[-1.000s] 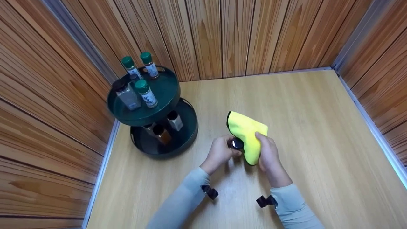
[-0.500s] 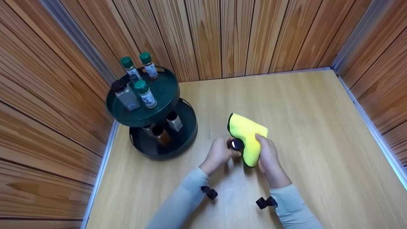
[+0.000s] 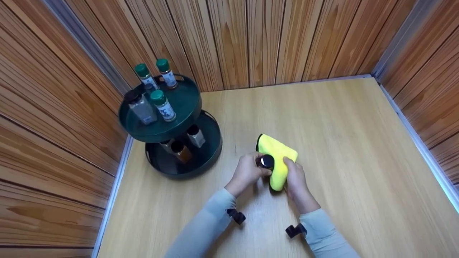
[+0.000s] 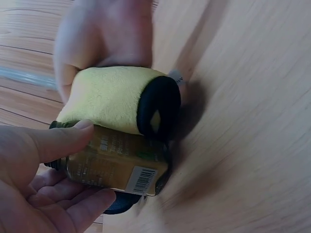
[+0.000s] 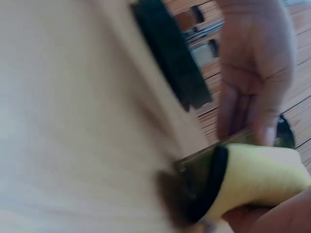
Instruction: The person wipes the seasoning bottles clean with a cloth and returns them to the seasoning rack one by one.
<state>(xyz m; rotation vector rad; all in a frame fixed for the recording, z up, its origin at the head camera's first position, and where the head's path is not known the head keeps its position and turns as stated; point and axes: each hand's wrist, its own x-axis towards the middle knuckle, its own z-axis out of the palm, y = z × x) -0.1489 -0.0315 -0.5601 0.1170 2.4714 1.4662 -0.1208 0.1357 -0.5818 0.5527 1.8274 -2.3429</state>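
Observation:
My left hand (image 3: 245,173) grips a spice jar by its neck end, the black cap (image 3: 266,161) facing up toward the head camera. In the left wrist view the jar (image 4: 116,160) is clear-sided, filled with brownish-yellow powder, and bears a barcode label. A folded yellow cloth (image 3: 281,157) with black edging is pinched in my right hand (image 3: 296,179), thumb on top. The cloth lies against the jar's side and wraps partly round it, hiding that face. Both hands are held over the table, and the jar's base end shows free of the fingers in the left wrist view.
A dark green two-tier round rack (image 3: 186,102) stands at the table's left. Its top tray carries green-capped bottles (image 3: 165,110) and a dark-capped jar (image 3: 142,110); more jars (image 3: 181,152) sit below. Wood-panelled walls (image 3: 236,43) enclose the wooden table (image 3: 340,143).
My right hand has moved left and toward me with the cloth, which now overlaps the jar more. The left hand and jar have stayed almost in place.

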